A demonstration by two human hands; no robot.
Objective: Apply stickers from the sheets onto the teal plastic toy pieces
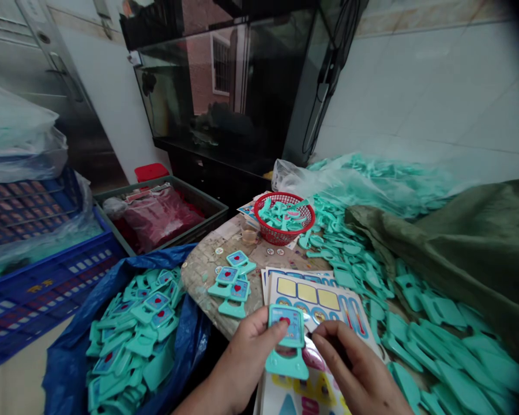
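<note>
while in left fingers (266, 329), teal piece (290, 326)

Worn, stained work surface (207, 271) examined; red plastic basket (284, 218) stands at its far side, holding teal pieces; small clear cup (249, 233) sits just beside the basket; small round discs (272, 251) lie near the cup; three heart-labelled teal plastic pieces (227, 275) rest loose at centre; stacked printed sticker sheets (307, 294) lie nearest the viewer; further loose teal pieces (350, 259) spread across the right side.
</note>
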